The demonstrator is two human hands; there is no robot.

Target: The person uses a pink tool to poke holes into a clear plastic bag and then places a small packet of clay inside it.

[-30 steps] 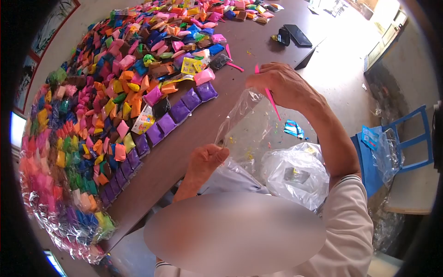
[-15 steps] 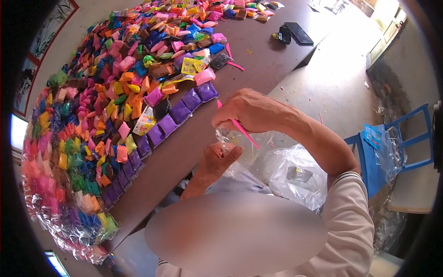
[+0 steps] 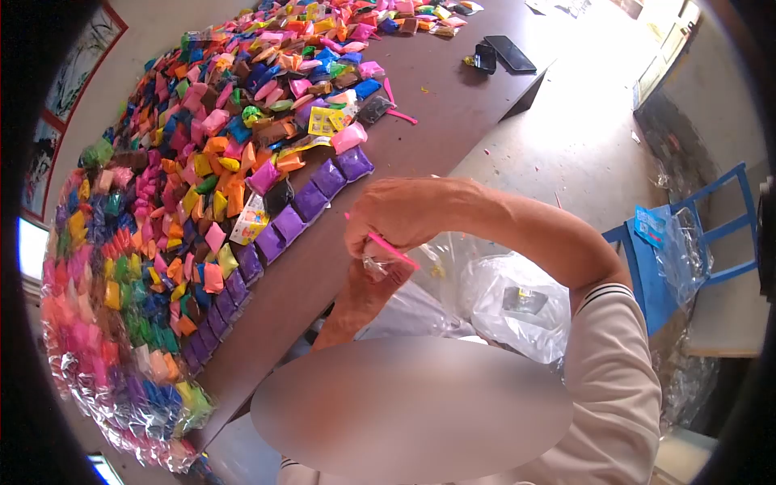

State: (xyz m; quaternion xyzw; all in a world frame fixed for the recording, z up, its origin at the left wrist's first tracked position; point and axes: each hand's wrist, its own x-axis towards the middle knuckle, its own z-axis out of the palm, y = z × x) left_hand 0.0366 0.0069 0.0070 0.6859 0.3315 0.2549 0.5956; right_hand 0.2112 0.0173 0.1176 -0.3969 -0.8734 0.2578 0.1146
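Counter [image 3: 416,153] edge slanting from upper right, narrow strip beside purple packets [image 3: 329,179], right hand [image 3: 398,212] arched, clutching pink stick [image 3: 394,252], close over left hand [image 3: 374,287], left grip hidden

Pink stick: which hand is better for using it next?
Probably the right hand: the pink stick is in its grip, while the left hand is at the clear plastic.

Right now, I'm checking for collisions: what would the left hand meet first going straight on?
Probably the right hand, just above it in the picture; whether they touch is unclear.
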